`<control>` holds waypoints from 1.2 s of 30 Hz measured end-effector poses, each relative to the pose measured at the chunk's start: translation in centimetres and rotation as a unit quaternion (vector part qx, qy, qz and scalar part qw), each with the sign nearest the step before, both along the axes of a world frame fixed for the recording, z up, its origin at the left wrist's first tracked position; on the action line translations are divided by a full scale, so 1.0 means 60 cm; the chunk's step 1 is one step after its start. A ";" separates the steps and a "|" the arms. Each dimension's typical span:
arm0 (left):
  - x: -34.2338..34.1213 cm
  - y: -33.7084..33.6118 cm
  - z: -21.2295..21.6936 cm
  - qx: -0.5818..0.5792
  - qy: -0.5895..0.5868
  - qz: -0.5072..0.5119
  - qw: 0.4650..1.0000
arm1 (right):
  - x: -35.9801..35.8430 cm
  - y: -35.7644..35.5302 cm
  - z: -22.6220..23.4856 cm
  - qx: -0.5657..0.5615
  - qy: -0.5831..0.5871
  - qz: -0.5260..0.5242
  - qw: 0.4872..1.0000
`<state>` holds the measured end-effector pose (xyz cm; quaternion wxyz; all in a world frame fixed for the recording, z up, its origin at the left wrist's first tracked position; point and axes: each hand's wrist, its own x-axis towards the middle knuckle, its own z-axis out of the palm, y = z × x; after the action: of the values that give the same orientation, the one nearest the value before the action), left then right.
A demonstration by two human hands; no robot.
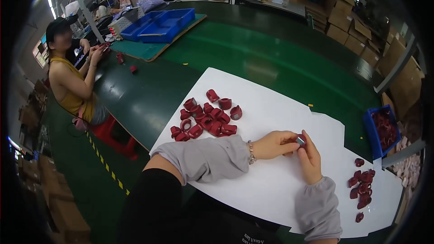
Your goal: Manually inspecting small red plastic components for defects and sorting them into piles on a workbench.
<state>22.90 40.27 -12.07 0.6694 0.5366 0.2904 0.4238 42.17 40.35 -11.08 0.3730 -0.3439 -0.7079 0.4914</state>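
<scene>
Over the white sheet point(266, 176), my left hand point(272, 145) and my right hand point(311, 159) meet around one small dark red part point(301, 140) with a silvery flat face. The thumb and fingers of both are closed on it, partly hiding its shape. Left of my hands lies a loose pile of similar dark red ring-shaped parts point(209, 121), some showing a grey face. A smaller group of the red parts point(362, 185) rests to the right, beyond my right forearm.
A blue bin point(382, 131) full of red parts stands at the table's right edge. Far left, a person point(74, 77) in a yellow top handles red parts at the same green table point(235, 45). Blue trays point(167, 25) lie on a board at the back. Cardboard boxes point(341, 20) are stacked behind.
</scene>
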 end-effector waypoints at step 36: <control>-0.018 0.010 0.005 0.017 0.047 -0.053 0.997 | -0.004 0.010 0.006 0.074 -0.021 0.011 0.997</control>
<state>21.82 40.86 -11.80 0.6676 0.5817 0.2853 0.3668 41.93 40.94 -10.71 0.3773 -0.3180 -0.7536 0.4343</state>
